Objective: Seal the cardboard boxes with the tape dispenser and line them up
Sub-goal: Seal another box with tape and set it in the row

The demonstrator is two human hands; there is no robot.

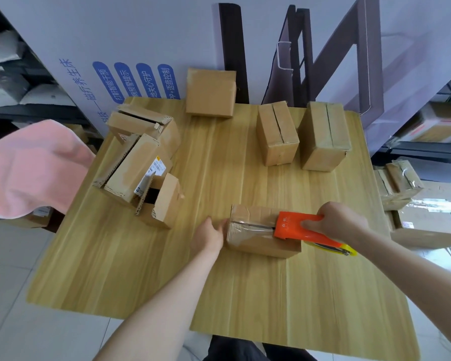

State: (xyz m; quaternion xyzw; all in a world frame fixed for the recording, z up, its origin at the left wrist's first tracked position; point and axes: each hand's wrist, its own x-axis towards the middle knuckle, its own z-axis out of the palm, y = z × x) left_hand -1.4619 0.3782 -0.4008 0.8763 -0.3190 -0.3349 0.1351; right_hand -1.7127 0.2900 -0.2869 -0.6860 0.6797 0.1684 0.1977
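Observation:
A small cardboard box lies near the middle of the wooden table, with clear tape over its top seam at the left end. My right hand grips an orange tape dispenser that rests on the box's right half. A yellow-rimmed tape roll sticks out behind the dispenser. My left hand presses flat against the box's left end with straight fingers.
Two boxes stand side by side at the back right, a third box at the back centre. Several open boxes pile up at the left. A pink cloth hangs past the left edge.

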